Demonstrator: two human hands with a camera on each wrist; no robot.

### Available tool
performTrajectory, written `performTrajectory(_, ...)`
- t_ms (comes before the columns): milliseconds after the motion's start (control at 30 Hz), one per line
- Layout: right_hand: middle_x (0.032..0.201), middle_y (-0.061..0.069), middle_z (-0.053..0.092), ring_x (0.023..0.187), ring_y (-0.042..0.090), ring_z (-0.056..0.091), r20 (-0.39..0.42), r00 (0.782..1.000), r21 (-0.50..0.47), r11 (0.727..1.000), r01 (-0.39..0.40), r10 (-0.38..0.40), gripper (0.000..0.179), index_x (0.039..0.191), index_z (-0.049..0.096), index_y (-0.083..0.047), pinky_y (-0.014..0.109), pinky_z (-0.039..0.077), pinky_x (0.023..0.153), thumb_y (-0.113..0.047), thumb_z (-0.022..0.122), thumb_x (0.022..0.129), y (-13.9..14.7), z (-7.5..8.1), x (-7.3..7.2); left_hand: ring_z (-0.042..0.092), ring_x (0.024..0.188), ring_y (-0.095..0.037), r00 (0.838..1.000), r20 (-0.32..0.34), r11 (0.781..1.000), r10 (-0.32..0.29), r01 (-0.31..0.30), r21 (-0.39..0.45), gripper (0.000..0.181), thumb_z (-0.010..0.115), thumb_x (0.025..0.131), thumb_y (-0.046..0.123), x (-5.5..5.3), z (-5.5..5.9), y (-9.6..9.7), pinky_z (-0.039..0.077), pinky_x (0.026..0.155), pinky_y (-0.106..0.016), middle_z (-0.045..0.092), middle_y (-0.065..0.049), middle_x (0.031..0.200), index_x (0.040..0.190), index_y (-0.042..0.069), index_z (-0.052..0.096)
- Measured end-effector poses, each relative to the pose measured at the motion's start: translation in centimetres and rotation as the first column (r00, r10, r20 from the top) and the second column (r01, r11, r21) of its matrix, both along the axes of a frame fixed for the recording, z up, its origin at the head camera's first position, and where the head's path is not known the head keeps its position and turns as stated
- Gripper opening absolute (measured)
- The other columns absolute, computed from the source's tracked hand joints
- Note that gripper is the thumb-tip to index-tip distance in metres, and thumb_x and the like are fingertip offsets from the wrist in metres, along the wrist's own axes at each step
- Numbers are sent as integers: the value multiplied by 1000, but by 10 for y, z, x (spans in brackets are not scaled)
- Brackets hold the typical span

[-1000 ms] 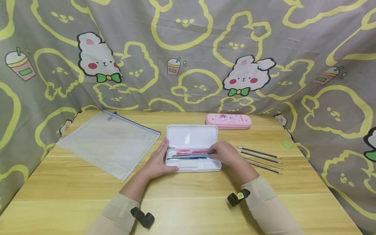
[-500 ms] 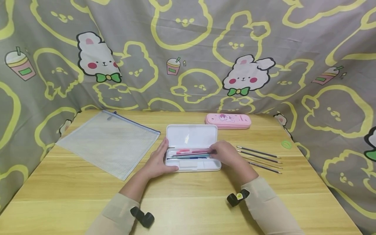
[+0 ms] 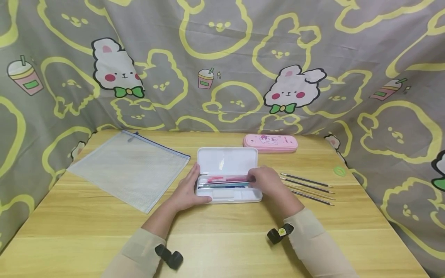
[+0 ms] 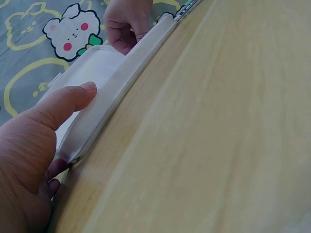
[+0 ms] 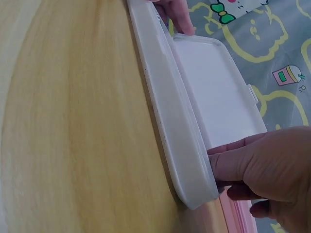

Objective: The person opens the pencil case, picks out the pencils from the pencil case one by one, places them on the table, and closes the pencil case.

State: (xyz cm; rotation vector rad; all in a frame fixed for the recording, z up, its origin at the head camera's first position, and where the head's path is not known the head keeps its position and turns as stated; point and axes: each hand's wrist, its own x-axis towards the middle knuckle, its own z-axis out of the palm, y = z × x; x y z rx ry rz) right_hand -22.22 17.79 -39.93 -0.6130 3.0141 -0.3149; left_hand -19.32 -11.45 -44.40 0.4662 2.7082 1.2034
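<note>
Red pen [image 3: 216,179] shifted slightly | left hand [image 3: 187,193] grips white case [image 3: 251,196], 9 o'clock | right hand [image 3: 267,180], 3 o'clock: fingertips hidden, can't tell

"What are the hands doing?"

"The left hand [image 3: 187,193] grips the left end of an open white case [image 3: 208,160], thumb at its front edge. The right hand [image 3: 267,180] reaches into the other end, fingertips hidden, over a bundle of pens [image 3: 226,184]."

"And elsewhere on the counter [image 3: 222,247]?"

"A zip bag [image 3: 128,170] lies flat on the left. Four pencils [image 3: 307,185] lie right of the case, tips pointing right, and a closed pink case [image 3: 270,143] sits farther back."
</note>
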Motion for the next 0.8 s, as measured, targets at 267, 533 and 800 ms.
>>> performTrajectory(267, 93, 1, 73, 95, 22, 62, 104, 994, -157, 988, -7, 23, 13, 95, 77, -12, 45, 49, 93, -13, 77, 82, 9, -6, -8, 10, 150, -44, 1000, -5, 1000, 4, -4, 3, 123, 83, 71, 46, 0, 0, 0, 15, 119, -62, -2, -9, 167, 158, 8, 5)
performTrajectory(533, 88, 1, 67, 85, 16, 56, 201, 979, -308, 947, 86, -24, 12, 96, 77, -14, 35, 47, 81, -15, 76, 84, 16, -9, -9, 10, 150, -43, 1000, 0, 1000, 3, -3, 3, 123, 83, 71, 46, 0, 0, 1, 15, 120, -61, -2, -8, 167, 158, 8, 5)
performTrajectory(800, 85, 1, 66, 83, 16, 55, 205, 978, -430, 893, 131, -44, 13, 97, 77, -12, 30, 45, 76, -16, 75, 84, 31, -2, 2, 11, 150, -44, 1000, -3, 1000, 8, -8, 7, 123, 84, 71, 44, 0, 0, 1, 16, 119, -62, -1, -9, 167, 158, 8, 5)
